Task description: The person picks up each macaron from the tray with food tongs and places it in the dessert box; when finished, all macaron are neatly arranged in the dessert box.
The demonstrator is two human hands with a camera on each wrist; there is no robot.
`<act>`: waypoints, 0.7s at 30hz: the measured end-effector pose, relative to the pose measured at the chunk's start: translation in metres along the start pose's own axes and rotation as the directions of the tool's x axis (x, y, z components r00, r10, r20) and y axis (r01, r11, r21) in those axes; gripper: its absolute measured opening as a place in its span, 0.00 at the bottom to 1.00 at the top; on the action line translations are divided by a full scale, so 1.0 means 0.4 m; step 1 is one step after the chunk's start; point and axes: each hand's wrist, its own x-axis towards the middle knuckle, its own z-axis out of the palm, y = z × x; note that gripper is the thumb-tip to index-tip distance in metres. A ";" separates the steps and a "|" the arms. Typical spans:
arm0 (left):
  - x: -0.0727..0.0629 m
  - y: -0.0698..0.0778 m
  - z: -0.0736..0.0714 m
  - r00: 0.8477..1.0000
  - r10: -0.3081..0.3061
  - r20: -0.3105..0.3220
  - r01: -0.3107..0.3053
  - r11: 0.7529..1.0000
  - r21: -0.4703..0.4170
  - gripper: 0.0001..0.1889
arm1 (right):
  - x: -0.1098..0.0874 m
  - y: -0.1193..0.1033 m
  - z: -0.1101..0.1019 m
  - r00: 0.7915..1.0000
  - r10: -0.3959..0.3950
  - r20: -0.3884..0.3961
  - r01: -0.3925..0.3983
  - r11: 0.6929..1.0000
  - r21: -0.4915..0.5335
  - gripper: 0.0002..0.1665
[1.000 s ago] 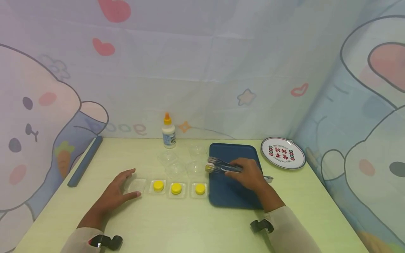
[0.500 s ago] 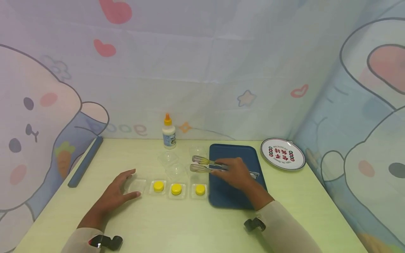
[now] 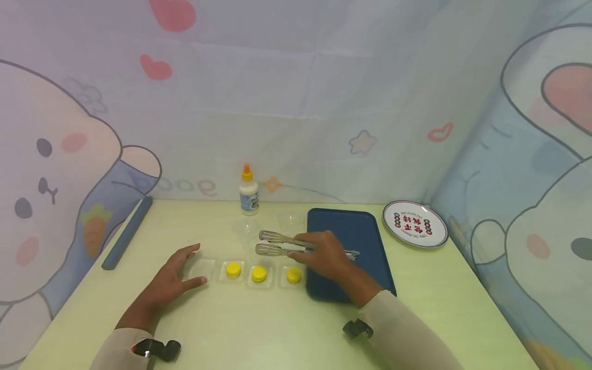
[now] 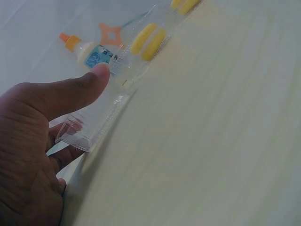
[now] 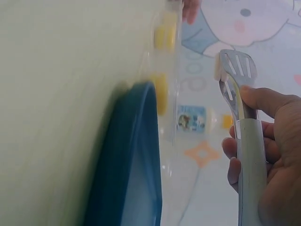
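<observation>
My right hand (image 3: 326, 254) grips metal slotted tongs (image 3: 272, 250), raised above the clear boxes left of the blue tray (image 3: 353, 226). At the tongs' blades a small pale pinkish piece (image 5: 217, 67) shows in the right wrist view, partly hidden by the near blade. My left hand (image 3: 164, 285) spreads around a clear plastic box (image 3: 202, 269), thumb by its near side and fingers by the far side. To the right of that box stand three clear boxes with yellow macarons (image 3: 233, 269), (image 3: 259, 274), (image 3: 293, 275) in them.
Behind the row lie more clear plastic pieces (image 3: 245, 226). A glue bottle (image 3: 250, 198) with an orange tip stands near the back wall. At the back right lies a printed plate (image 3: 414, 224); a blue-grey bar (image 3: 127, 234) runs along the left edge of the table (image 3: 259, 329).
My right hand has carried the tongs leftward from over the tray to above the clear boxes. The left hand has stayed in place around its box.
</observation>
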 end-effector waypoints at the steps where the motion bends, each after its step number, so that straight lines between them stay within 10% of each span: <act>1: 0.001 0.000 -0.001 1.000 0.004 -0.001 -0.004 1.000 0.001 0.50 | 0.003 -0.005 0.004 1.000 -0.002 0.003 0.002 1.000 -0.012 0.21; 21: 0.000 -0.019 -0.006 0.999 0.047 -0.024 -0.047 0.999 -0.002 0.46 | 0.064 -0.084 0.097 0.997 0.009 0.070 -0.004 0.998 -0.066 0.22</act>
